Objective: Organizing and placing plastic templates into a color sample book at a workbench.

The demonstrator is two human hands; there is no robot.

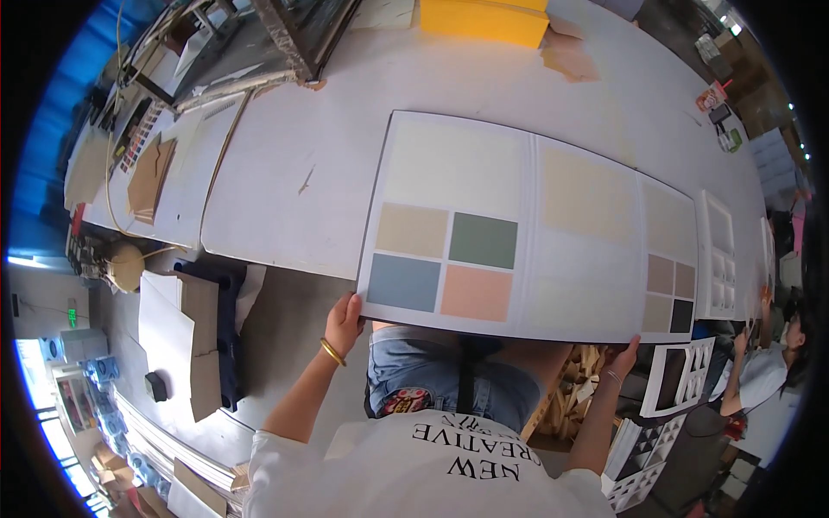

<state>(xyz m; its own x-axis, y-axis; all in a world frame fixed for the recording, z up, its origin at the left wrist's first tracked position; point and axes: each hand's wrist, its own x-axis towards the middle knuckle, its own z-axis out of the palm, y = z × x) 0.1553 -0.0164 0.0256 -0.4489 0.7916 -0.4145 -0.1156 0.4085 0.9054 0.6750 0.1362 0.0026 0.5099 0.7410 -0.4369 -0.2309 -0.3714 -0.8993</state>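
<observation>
A wide, folding colour sample board (527,250) lies spread out in front of me, tilted over the near edge of the white table. Large cream and beige squares fill much of it, with smaller beige, green, blue and peach swatches at its left and taupe and near-black ones at its right. My left hand (345,318) grips the near left corner, thumb along the edge. Further right, my right hand (620,356) holds the near edge from below; most of its fingers are hidden beneath the board.
The white table (294,164) carries a yellow box (484,22) at the far side and a dark metal frame (285,43) at far left. White compartment frames (718,255) stand at the right, near a seated person (764,371). A box of wood scraps (570,393) sits below the board.
</observation>
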